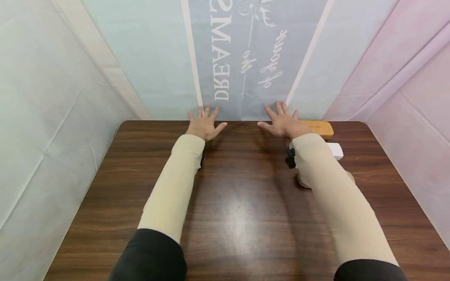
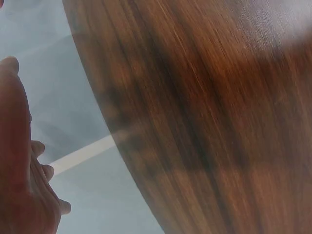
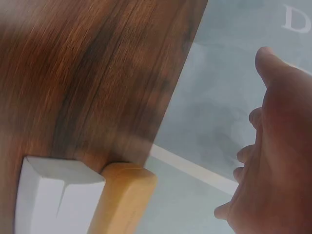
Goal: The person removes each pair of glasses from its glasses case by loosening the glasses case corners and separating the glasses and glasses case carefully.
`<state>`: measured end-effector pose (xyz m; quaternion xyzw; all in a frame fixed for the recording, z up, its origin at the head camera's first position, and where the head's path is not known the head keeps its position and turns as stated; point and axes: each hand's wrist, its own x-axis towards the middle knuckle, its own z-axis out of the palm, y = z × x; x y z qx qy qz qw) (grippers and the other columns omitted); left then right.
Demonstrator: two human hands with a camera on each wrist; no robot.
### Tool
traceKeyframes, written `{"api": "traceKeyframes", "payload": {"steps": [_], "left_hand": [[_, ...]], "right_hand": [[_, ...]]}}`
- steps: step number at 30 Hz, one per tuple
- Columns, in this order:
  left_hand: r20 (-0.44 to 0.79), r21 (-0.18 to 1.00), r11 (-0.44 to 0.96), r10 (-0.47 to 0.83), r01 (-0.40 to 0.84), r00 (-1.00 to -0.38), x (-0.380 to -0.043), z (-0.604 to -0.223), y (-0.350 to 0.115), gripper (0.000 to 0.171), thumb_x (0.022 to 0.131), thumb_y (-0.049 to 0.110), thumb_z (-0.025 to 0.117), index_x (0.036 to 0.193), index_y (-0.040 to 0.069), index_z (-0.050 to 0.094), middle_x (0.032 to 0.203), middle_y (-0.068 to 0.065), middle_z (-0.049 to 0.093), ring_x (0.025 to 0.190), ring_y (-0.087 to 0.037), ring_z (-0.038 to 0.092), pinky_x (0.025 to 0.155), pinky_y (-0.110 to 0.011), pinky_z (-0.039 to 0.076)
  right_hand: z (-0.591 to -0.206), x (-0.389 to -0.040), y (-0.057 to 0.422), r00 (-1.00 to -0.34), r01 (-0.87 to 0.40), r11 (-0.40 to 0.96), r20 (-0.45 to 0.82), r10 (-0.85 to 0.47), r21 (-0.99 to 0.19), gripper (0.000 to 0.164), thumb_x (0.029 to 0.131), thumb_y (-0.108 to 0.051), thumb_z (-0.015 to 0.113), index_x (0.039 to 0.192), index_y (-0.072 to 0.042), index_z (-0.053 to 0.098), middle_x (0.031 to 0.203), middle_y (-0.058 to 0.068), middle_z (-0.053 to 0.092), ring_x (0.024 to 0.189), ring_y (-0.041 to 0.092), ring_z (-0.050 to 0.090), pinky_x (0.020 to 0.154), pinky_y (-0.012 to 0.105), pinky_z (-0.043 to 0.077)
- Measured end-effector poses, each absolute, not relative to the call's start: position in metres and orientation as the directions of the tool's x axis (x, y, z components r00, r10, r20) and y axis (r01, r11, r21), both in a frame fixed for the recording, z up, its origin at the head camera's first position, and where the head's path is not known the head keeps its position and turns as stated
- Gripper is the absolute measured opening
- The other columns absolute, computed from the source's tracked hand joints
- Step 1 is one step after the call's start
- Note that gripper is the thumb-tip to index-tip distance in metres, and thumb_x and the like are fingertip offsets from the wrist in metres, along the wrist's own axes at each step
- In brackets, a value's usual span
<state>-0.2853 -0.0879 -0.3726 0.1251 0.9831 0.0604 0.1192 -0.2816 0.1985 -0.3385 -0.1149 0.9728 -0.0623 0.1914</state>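
Observation:
My left hand point(image 1: 204, 127) reaches to the table's far edge with its fingers straight and spread, the tips overlapping the printed curtain point(image 1: 161, 78). Level with it, my right hand point(image 1: 283, 123) is spread the same way. Neither holds anything. Just right of the right hand, an orange-yellow case point(image 1: 321, 128) lies at the far edge, partly behind the wrist. In the right wrist view a white box point(image 3: 61, 200) stands beside that case, and the right thumb point(image 3: 270, 63) points away from the other fingers.
The dark wood table point(image 1: 239, 195) has a glossy reflection in its middle. Under the right forearm sits a round-rimmed item point(image 1: 304, 181), mostly hidden by the sleeve. Pale fabric hangs along the left point(image 1: 45, 97) and right sides.

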Motion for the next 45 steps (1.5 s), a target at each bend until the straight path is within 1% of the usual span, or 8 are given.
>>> {"api": "traceKeyframes", "payload": {"steps": [6,10,20,28,33,36,41,45], "left_hand": [[-0.214,0.131,0.95,0.306,0.283,-0.928,-0.286,-0.375,-0.09,0.079,0.103,0.068,0.018,0.165,0.023,0.0,0.17,-0.012,-0.006,0.155,-0.036,-0.007,0.116,-0.069,-0.004],[-0.207,0.112,0.941,0.336,0.318,-0.919,-0.286,-0.374,-0.089,0.078,0.104,0.068,0.018,0.165,0.023,-0.001,0.17,-0.011,-0.008,0.156,-0.032,-0.009,0.118,-0.067,-0.005],[-0.113,0.028,0.898,0.44,0.44,-0.891,-0.272,-0.374,-0.089,0.076,0.107,0.062,0.024,0.165,0.015,0.012,0.17,-0.014,0.008,0.156,-0.032,0.004,0.121,-0.063,0.003],[-0.059,0.074,0.853,0.521,0.517,-0.851,-0.252,-0.376,-0.085,0.072,0.107,0.058,0.029,0.164,0.015,0.018,0.169,-0.014,0.016,0.156,-0.029,0.008,0.122,-0.059,0.004],[-0.01,0.108,0.829,0.553,0.549,-0.833,-0.242,-0.381,-0.077,0.071,0.107,0.057,0.032,0.163,0.013,0.023,0.167,-0.014,0.021,0.156,-0.03,0.01,0.122,-0.059,0.001],[0.016,0.143,0.81,0.573,0.569,-0.819,-0.238,-0.384,-0.068,0.071,0.107,0.056,0.034,0.162,0.012,0.025,0.166,-0.014,0.024,0.155,-0.031,0.013,0.123,-0.056,0.001],[0.044,0.188,0.751,0.637,0.633,-0.769,-0.23,-0.389,-0.046,0.068,0.108,0.051,0.041,0.16,0.009,0.031,0.163,-0.016,0.03,0.152,-0.029,0.025,0.123,-0.05,0.017],[0.058,0.21,0.696,0.692,0.687,-0.719,-0.224,-0.394,-0.024,0.065,0.108,0.047,0.044,0.158,0.007,0.034,0.161,-0.017,0.035,0.15,-0.027,0.031,0.119,-0.046,0.028]], "right_hand": [[-0.341,-0.275,0.208,-0.896,-0.279,0.943,-0.304,-0.324,-0.182,0.088,0.1,-0.073,0.024,0.164,-0.021,-0.007,0.165,0.02,-0.023,0.152,0.037,-0.022,0.113,0.071,-0.011],[-0.342,-0.267,0.217,-0.888,-0.337,0.923,-0.262,-0.378,-0.187,0.087,0.102,-0.069,0.031,0.165,-0.021,-0.002,0.167,0.02,-0.017,0.153,0.037,-0.016,0.114,0.071,-0.009],[-0.345,-0.238,0.243,-0.864,-0.434,0.88,-0.187,-0.467,-0.194,0.083,0.104,-0.061,0.041,0.165,-0.022,0.002,0.168,0.023,-0.004,0.154,0.043,-0.005,0.115,0.071,-0.004],[-0.352,-0.215,0.268,-0.845,-0.494,0.834,-0.089,-0.527,-0.246,0.083,0.105,-0.051,0.05,0.165,-0.015,0.006,0.168,0.023,0.008,0.154,0.041,0.006,0.12,0.062,0.006],[-0.355,-0.202,0.284,-0.842,-0.509,0.816,-0.036,-0.538,-0.275,0.08,0.105,-0.042,0.055,0.164,-0.006,0.013,0.165,0.026,0.015,0.152,0.044,0.013,0.119,0.063,0.014],[-0.357,-0.194,0.295,-0.848,-0.501,0.817,-0.028,-0.53,-0.286,0.077,0.104,-0.038,0.06,0.161,-0.001,0.023,0.162,0.029,0.022,0.149,0.048,0.02,0.116,0.065,0.018],[-0.356,-0.181,0.313,-0.86,-0.465,0.829,-0.062,-0.506,-0.31,0.07,0.101,-0.036,0.065,0.155,-0.001,0.039,0.157,0.027,0.035,0.144,0.049,0.03,0.11,0.067,0.027],[-0.353,-0.174,0.326,-0.862,-0.458,0.836,-0.08,-0.501,-0.304,0.067,0.101,-0.036,0.065,0.152,0.0,0.042,0.152,0.029,0.041,0.141,0.05,0.035,0.107,0.066,0.031]]}}
